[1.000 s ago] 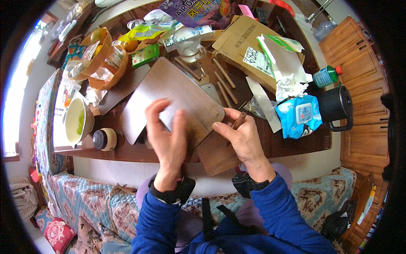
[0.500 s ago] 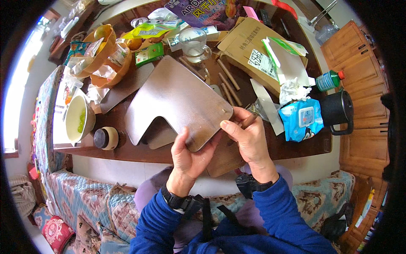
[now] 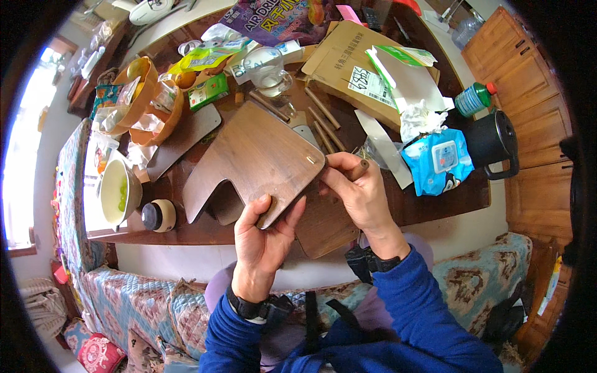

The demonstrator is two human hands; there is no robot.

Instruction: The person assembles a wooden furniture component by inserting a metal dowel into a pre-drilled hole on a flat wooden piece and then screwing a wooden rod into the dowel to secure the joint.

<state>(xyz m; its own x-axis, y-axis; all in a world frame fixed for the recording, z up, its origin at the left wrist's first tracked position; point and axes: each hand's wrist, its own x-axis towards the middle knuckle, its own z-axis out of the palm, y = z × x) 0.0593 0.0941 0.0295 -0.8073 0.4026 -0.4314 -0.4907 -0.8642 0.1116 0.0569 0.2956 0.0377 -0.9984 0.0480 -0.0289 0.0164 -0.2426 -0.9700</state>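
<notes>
1. left hand (image 3: pixel 260 247) — thumb and fingers pinching the notched, brown, wood-look flat panel (image 3: pixel 264 152), centre of frame.
2. right hand (image 3: pixel 365 198) — fingers curled round a brown cylindrical rod (image 3: pixel 359 170), right of centre.

1. Table (image 3: pixel 435 199) was dark brown, shiny, crowded.
2. 8 o'clock: cream bowl (image 3: pixel 111 200) and black-lidded jar (image 3: pixel 159 216) sat near the edge.
3. 9 o'clock: orange basket (image 3: pixel 175 121) stood, dark flat board (image 3: pixel 185 142) just beside it.
4. 10 o'clock: small green box (image 3: pixel 208 91) lay.
5. 11 to 12 o'clock: glass mug (image 3: pixel 264 69) stood; purple bag (image 3: pixel 280 23) lay beyond.
6. 1 to 2 o'clock: cardboard box (image 3: pixel 348 62) lay flat; several brown rods (image 3: pixel 323 108) lay nearer the middle.
7. 3 o'clock: white strip (image 3: pixel 383 149), blue wipes pack (image 3: pixel 429 168) lay.
</notes>
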